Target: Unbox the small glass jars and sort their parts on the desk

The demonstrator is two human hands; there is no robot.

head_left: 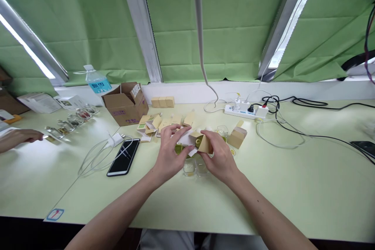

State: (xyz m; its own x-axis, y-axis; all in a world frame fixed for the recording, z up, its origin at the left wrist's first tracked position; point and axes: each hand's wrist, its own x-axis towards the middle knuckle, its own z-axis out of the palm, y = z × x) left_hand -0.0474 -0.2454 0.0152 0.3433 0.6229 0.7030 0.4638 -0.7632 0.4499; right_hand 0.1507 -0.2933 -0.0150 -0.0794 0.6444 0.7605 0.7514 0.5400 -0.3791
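Observation:
A small tan cardboard box [206, 145] is held between my two hands over the table, its flaps unfolded. Something round and olive-green shows inside its mouth. My right hand [220, 158] is closed around the box's right side. On the other side, the fingers and thumb of my left hand [171, 154] pinch at the white-lined flaps. Below the box stand two clear plastic cups [190, 168], close together. Green items partly show behind my fingers, though the hands hide most of them. To the right sits another unfolded tan box [237, 136].
Loose small boxes [150, 125] lie behind my left hand, near a brown carton [125, 103]. A phone [123, 157] and white cable are at left. Behind stands a power strip [244, 111] with cables. Another person's hand [25, 136] reaches near several small bottles [66, 125].

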